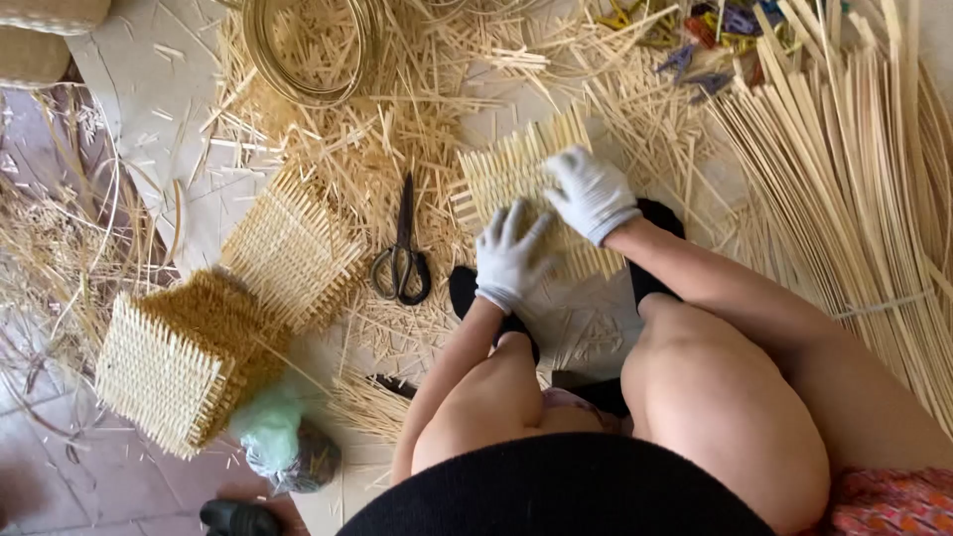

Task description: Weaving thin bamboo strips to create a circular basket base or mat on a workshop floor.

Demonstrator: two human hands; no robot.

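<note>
A flat woven mat of pale bamboo strips (511, 169) lies on the floor in front of me. My left hand (508, 256), in a white glove, presses on its near edge with the fingers spread. My right hand (590, 193), also in a white glove, rests on the mat's right side with fingers curled over the strips. My feet in black socks sit just below the mat, on either side of it.
Black scissors (402, 256) lie left of the mat. Further left, a second woven panel (294, 246) and a stack of panels (174, 362). Long bamboo strips (854, 169) are bundled at right. A coiled hoop (308, 50) and coloured clips (725, 40) lie at the top.
</note>
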